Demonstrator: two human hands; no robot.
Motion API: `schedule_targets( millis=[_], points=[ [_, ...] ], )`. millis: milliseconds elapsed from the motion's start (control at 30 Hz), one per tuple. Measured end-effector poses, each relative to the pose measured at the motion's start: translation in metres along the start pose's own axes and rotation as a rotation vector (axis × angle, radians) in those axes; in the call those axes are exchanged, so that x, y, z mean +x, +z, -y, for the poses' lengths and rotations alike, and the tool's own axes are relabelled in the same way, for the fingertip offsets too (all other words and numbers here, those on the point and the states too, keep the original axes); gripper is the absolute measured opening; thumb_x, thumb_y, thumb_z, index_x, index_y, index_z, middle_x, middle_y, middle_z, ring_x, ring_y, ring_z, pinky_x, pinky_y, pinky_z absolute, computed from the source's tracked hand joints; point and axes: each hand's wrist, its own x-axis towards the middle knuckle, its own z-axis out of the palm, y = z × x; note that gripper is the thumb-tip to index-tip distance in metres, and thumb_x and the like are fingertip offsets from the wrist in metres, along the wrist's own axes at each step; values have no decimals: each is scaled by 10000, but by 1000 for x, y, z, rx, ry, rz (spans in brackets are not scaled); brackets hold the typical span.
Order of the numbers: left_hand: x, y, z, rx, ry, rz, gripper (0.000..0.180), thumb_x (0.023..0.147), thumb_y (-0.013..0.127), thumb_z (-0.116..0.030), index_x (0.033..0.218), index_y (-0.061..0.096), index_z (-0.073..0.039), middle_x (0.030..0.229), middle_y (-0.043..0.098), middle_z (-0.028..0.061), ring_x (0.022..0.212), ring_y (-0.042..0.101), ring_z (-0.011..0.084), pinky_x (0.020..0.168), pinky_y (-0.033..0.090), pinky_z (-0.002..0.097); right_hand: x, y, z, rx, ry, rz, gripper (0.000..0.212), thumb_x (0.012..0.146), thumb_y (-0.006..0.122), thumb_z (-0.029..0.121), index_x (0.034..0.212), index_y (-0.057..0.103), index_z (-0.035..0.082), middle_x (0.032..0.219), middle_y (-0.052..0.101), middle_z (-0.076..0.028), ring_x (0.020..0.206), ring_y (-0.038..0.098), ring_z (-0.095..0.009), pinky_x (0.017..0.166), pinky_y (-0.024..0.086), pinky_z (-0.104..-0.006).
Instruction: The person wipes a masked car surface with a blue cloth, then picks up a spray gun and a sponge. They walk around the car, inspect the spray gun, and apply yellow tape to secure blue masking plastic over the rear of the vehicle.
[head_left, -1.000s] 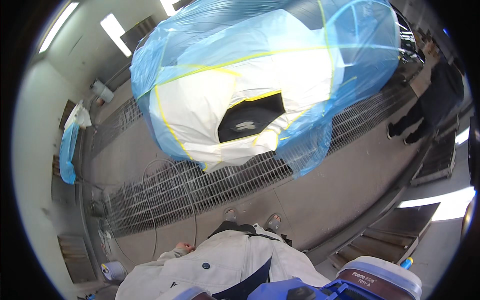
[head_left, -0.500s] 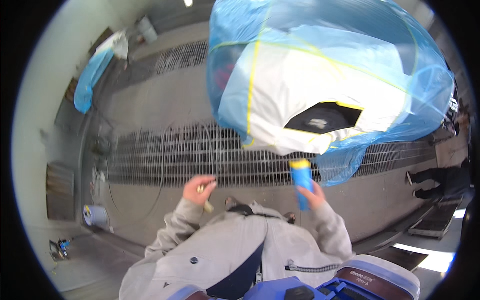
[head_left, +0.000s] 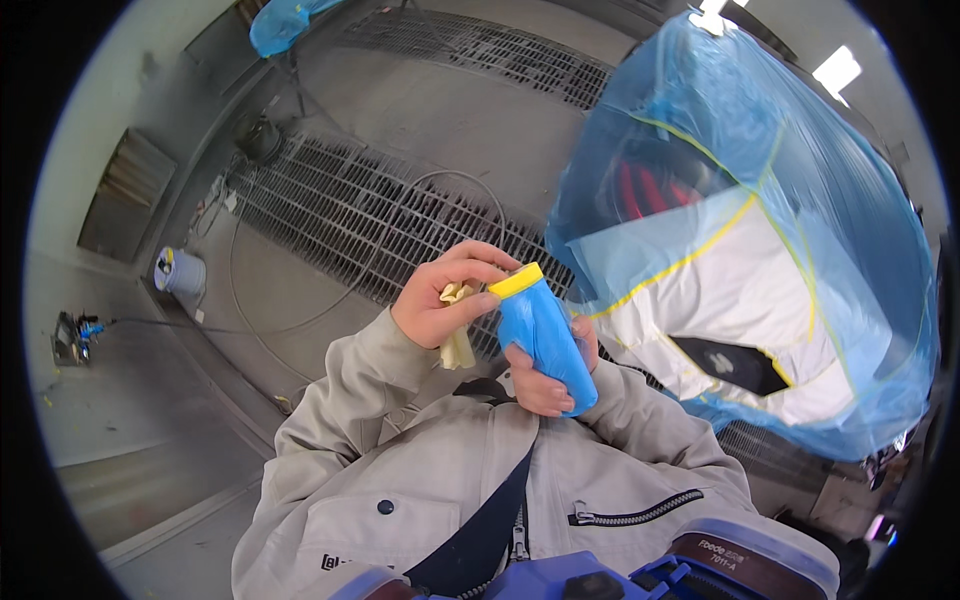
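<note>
Upright but leaning, a roll of blue masking film [head_left: 545,335] with a yellow tape band at its top is held before my chest. My right hand [head_left: 537,385] wraps round its lower part, thumb in front and fingertips showing at the far side. My left hand [head_left: 432,302] reaches the top, its thumb and fingers at the yellow tape edge. A crumpled pale-yellow cloth [head_left: 458,348] is tucked in that same hand and hangs below the fingers.
On the right stands a large vehicle [head_left: 735,270] wrapped in blue film, white sheet and yellow tape. A hose [head_left: 378,262] curves over the floor grating [head_left: 310,205]. A white bucket [head_left: 180,272] and a blue spray gun [head_left: 88,328] are by the left wall.
Both hands have come together in front of my chest, and my left fingers now touch the film roll's taped end. The view has turned left, so the wrapped vehicle appears farther right.
</note>
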Motion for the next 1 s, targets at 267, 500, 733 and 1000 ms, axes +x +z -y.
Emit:
schedule_targets(
  millis=[267, 500, 733, 1000],
  points=[
    [101, -78, 25, 133, -210, -157, 199, 960, 769, -75, 1146, 765, -4, 1324, 604, 129, 1139, 630, 202, 990, 516, 352, 48, 2, 161, -808, 79, -879, 571, 944, 787, 234, 1419, 555, 20, 1067, 703, -94, 887, 724, -206, 796, 598, -351],
    [272, -148, 34, 346, -174, -188, 104, 899, 783, -73, 974, 729, -25, 1293, 598, 132, 1077, 608, 190, 941, 490, 347, 111, -2, 325, -1416, -47, -895, 570, 909, 835, 241, 1372, 600, 7, 1056, 722, -83, 910, 698, -146, 842, 571, -330],
    [409, -189, 50, 396, -21, -56, 271, 774, 943, -108, 846, 683, -78, 1237, 587, 119, 1055, 576, 177, 901, 473, 329, 130, 16, 446, -1599, -238, -734, 567, 897, 830, 258, 1354, 605, 9, 1036, 749, -137, 893, 744, -228, 830, 587, -386],
    [536, -209, 135, -4, -102, -460, 332, 820, 954, -92, 1045, 712, -69, 1117, 674, 43, 845, 579, 79, 742, 464, 235, 154, -5, 553, -2178, -767, -1261, 718, 839, 872, 182, 1451, 539, 11, 1216, 701, -219, 1017, 735, -442, 847, 609, -458]
  ],
)
